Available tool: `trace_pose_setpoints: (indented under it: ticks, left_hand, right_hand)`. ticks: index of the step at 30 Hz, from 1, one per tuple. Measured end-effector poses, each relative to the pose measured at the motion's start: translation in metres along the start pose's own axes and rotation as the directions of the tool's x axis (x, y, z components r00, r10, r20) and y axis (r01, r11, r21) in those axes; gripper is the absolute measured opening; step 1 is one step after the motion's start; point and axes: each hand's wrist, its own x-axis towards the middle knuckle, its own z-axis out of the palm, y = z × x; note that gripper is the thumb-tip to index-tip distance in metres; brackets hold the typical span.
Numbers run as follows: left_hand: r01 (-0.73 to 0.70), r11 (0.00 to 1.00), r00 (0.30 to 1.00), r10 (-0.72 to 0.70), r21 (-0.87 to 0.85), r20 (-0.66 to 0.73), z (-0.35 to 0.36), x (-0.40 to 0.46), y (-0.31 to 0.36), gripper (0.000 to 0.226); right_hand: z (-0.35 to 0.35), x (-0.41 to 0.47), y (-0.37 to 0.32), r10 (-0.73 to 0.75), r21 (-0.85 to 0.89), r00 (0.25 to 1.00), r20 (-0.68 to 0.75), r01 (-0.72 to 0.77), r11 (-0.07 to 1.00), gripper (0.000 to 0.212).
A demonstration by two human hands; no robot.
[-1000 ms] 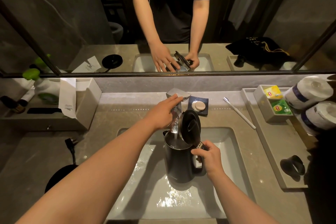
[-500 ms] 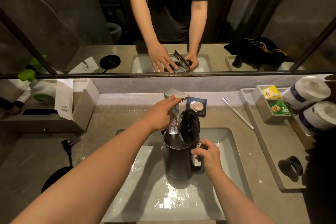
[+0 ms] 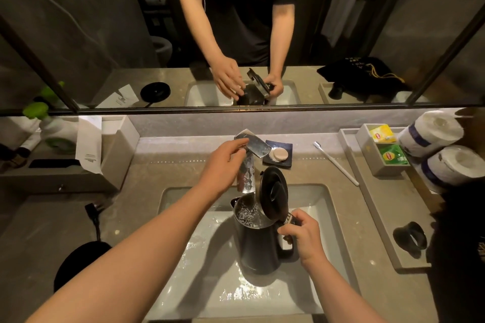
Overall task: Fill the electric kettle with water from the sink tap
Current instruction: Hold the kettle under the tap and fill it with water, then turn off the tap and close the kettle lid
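Observation:
A dark electric kettle (image 3: pixel 258 246) stands upright in the white sink basin (image 3: pixel 325 220) with its round lid (image 3: pixel 273 193) flipped up. My right hand (image 3: pixel 303 235) grips the kettle's handle. Above it the chrome tap (image 3: pixel 248 165) pours a stream of water into the kettle's open mouth, where the water bubbles. My left hand (image 3: pixel 223 162) rests on the tap's flat lever, fingers curled over it.
The kettle's black base (image 3: pixel 76 262) and its plug (image 3: pixel 93 211) lie on the counter at left. A soap dish (image 3: pixel 278 156) and a toothbrush (image 3: pixel 336 164) sit behind the basin. At right stands a tray (image 3: pixel 372 207) with tea bags and paper rolls; a mirror runs above.
Both hands and the kettle stay where they were. Water keeps running into the kettle and its surface is now visibly bubbling near the rim.

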Motion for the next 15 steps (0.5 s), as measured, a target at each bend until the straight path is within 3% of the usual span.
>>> trace_pose_setpoints:
  ticks: [3, 8, 15]
  left_hand:
    - [-0.089, 0.994, 0.996, 0.088, -0.067, -0.018, 0.0, -0.032, 0.014, 0.039]
    - [-0.26, 0.952, 0.964, 0.245, 0.16, 0.107, -0.001, -0.063, 0.032, 0.041]
    - [-0.211, 0.948, 0.978, 0.205, 0.237, 0.051, -0.018, -0.09, 0.038, 0.035]
  right_hand:
    - [-0.006, -0.01, -0.002, -0.018, 0.012, 1.0, 0.023, 0.017, 1.0, 0.028]
    - [-0.011, -0.027, -0.015, -0.047, -0.002, 0.998, 0.047, 0.048, 0.999, 0.028]
    - [-0.014, -0.052, -0.043, -0.114, 0.005, 0.993, 0.041, 0.114, 0.993, 0.028]
